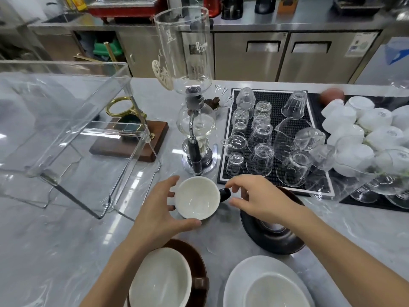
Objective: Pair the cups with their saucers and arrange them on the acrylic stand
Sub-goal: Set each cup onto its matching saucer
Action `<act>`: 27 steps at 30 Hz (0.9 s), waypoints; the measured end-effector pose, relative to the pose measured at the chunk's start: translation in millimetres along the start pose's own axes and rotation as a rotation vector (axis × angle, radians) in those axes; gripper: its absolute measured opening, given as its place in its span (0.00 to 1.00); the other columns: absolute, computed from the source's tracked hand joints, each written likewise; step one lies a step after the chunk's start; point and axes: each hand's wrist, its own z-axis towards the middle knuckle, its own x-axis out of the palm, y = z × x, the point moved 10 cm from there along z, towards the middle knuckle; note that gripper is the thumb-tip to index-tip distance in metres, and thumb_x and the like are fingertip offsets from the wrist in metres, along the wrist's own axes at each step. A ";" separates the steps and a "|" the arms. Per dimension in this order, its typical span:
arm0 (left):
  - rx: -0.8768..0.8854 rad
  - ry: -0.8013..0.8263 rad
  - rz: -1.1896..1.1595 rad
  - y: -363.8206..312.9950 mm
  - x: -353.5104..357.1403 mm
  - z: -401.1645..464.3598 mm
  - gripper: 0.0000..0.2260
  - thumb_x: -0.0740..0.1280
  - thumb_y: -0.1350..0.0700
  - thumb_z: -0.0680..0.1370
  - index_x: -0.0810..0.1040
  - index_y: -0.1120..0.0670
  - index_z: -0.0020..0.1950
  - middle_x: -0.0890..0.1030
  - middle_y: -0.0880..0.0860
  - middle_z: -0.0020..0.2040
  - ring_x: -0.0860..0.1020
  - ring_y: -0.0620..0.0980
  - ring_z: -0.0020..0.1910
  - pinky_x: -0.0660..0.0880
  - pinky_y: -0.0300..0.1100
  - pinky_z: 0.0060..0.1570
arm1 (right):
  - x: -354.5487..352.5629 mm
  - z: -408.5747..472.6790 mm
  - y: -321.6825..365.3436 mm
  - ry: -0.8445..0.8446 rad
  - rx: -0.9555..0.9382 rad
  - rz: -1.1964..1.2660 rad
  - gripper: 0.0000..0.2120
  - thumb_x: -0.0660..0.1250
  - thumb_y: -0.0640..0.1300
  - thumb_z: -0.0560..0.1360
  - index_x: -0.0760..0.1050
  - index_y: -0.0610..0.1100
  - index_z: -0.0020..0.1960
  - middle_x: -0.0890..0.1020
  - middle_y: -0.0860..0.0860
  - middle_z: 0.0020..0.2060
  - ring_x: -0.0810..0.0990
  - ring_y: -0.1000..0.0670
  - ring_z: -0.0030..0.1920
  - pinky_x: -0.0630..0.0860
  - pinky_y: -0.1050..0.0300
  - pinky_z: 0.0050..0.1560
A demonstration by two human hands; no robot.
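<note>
Cupping a black cup [197, 198] over grey marble counter [66, 251], left hand [155, 216] grips; right hand [259, 198] hovers loose.

Both arms come in bare from the bottom edge, no sleeves showing anywhere up to where the picture cuts them off. No watch, no bracelet, no rings that I can spot on either of the hands, left hand [158, 209] or right hand [257, 197]. No gloves either. Nails look short and plain, though it's a bit blurry to be sure
</note>
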 end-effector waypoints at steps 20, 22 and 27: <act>-0.109 0.060 -0.106 18.0 6.0 11.3 0.43 0.89 0.55 0.52 0.78 0.45 0.65 0.80 0.39 0.59 0.80 0.39 0.55 0.81 0.31 0.37 | 12.9 21.4 -10.2 -0.039 0.081 0.271 0.07 0.72 0.38 0.73 0.85 0.46 0.50 0.85 0.54 0.41 0.80 0.63 0.37 0.72 0.78 0.42; -0.111 0.058 -0.109 18.7 5.2 11.8 0.43 0.89 0.55 0.51 0.79 0.44 0.64 0.80 0.39 0.58 0.80 0.39 0.54 0.81 0.30 0.36 | 14.6 22.7 -11.5 -0.026 0.091 0.297 0.07 0.72 0.37 0.73 0.85 0.46 0.48 0.87 0.52 0.40 0.83 0.60 0.37 0.74 0.77 0.41; -0.125 0.049 -0.100 19.2 3.9 14.0 0.44 0.89 0.53 0.50 0.79 0.42 0.64 0.81 0.38 0.57 0.81 0.40 0.54 0.82 0.32 0.37 | 15.3 21.9 -12.5 -0.065 0.096 0.272 0.07 0.71 0.38 0.72 0.84 0.47 0.48 0.85 0.54 0.39 0.81 0.59 0.38 0.72 0.76 0.40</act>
